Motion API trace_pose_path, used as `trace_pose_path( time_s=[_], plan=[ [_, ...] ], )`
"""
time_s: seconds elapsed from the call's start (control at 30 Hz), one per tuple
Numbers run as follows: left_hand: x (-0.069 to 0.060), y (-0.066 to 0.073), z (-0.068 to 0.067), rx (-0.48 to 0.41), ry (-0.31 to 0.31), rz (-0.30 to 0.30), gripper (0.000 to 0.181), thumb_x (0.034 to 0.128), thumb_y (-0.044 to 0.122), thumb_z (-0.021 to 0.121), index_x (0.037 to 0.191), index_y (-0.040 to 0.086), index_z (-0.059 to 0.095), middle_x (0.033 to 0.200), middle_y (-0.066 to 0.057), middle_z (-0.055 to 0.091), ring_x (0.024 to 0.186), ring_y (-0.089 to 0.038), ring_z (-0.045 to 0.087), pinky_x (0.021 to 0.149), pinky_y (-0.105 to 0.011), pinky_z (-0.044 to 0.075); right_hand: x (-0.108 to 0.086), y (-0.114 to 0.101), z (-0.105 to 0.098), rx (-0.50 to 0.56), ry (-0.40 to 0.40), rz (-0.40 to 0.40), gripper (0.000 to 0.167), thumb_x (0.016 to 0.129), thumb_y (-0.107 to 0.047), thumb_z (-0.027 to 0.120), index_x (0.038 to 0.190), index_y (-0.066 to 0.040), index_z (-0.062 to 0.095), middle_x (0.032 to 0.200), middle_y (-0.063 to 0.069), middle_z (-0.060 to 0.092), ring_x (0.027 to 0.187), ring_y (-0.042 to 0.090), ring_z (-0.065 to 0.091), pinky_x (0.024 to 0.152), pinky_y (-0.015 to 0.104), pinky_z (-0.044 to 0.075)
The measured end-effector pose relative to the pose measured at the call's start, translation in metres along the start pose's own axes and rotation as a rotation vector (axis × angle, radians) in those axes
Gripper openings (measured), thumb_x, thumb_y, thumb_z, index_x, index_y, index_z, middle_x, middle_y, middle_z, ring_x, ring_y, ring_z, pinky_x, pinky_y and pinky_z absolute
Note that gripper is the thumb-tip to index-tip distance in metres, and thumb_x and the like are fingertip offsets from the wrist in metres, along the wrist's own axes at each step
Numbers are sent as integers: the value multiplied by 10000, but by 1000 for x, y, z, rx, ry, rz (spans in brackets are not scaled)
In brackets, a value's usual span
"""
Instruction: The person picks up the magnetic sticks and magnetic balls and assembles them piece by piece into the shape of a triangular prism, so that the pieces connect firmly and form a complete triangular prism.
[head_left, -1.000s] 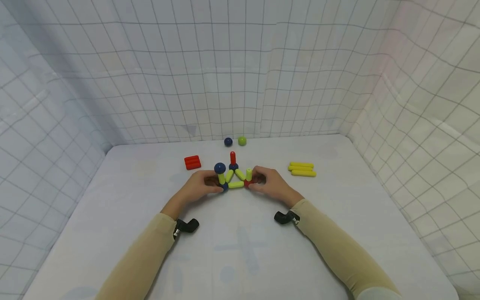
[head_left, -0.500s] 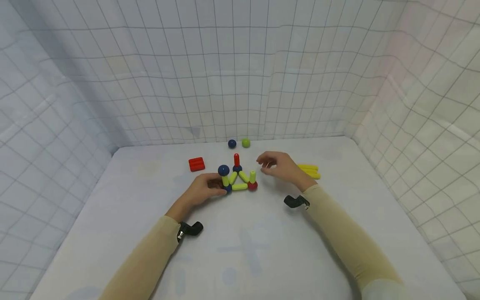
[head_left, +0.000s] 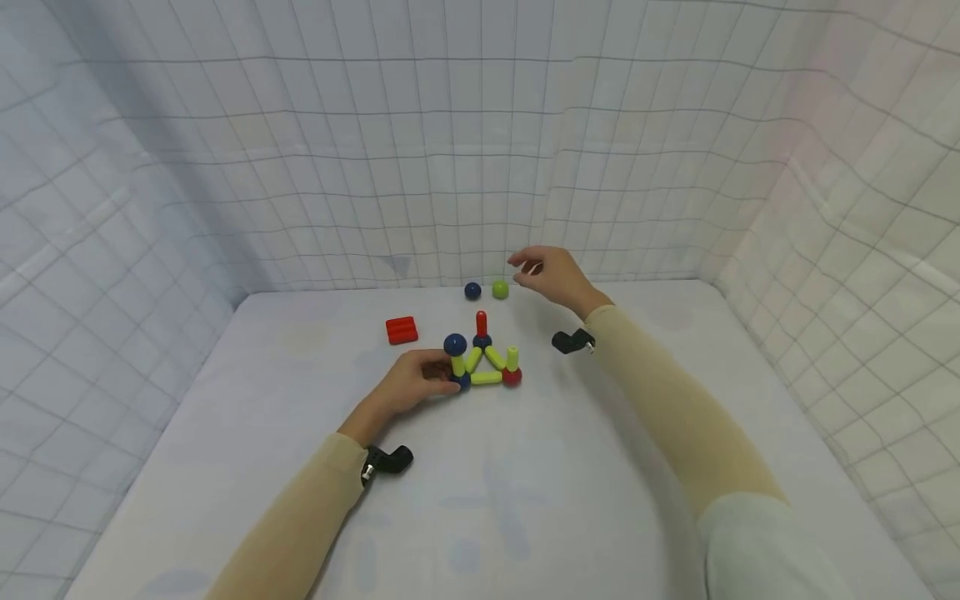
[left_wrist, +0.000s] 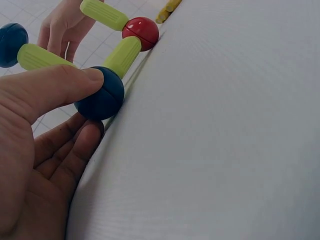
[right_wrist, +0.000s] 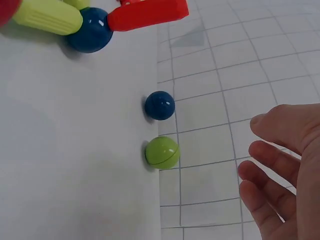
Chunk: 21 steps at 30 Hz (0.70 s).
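Observation:
My left hand [head_left: 411, 383] pinches the blue ball [left_wrist: 107, 97] at the near left corner of a triangle of light green rods. From that corner a green rod stands up with a blue ball [head_left: 455, 345] on top. The right corner is a red ball [head_left: 512, 377] bearing an upright green rod [head_left: 512, 358]; the far corner, a blue ball [right_wrist: 90, 31], bears an upright red rod [head_left: 482, 324]. My right hand [head_left: 553, 275] hangs with bent, parted fingers and nothing between them, just right of a loose green ball [right_wrist: 162, 152] and a loose blue ball [right_wrist: 160, 105].
Several red rods [head_left: 402, 330] lie together to the left behind my left hand. Yellow rods [left_wrist: 168, 11] show at the top of the left wrist view. A gridded white cloth [head_left: 465, 150] rises behind the white table [head_left: 300, 350] and at both sides.
My right hand has let go of the red corner ball and moved up and back towards the loose balls. My left hand keeps its pinch on the near left corner. The head view has shifted slightly.

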<state>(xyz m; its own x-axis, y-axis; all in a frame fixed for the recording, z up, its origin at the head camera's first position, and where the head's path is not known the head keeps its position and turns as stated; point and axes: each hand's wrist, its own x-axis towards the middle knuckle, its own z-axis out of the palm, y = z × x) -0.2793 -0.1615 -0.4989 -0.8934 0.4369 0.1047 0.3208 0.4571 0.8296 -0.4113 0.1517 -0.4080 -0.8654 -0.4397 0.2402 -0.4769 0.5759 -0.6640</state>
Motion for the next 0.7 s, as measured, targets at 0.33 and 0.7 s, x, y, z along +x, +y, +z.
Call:
trace_pose_path(
  time_s=[0.33, 0.7],
  plan=[
    [2, 5, 10, -7, -11, 9, 424, 910, 114, 879, 1297, 4, 742, 1094, -60, 737, 983, -215, 689, 943, -375, 575, 20, 13, 23, -55, -60, 81, 337, 1018, -120, 751, 1352, -77, 755, 1306, 98, 709, 1091, 254, 628, 891, 432, 548],
    [1, 6, 9, 6, -19, 15, 409, 914, 120, 878, 1288, 18, 746, 1066, -44, 730, 967, -213, 680, 936, -398, 578, 19, 29, 43, -161, -89, 114, 361, 1016, -120, 758, 1377, -113, 751, 1299, 45, 711, 1046, 225, 622, 874, 390, 538]
  ],
)
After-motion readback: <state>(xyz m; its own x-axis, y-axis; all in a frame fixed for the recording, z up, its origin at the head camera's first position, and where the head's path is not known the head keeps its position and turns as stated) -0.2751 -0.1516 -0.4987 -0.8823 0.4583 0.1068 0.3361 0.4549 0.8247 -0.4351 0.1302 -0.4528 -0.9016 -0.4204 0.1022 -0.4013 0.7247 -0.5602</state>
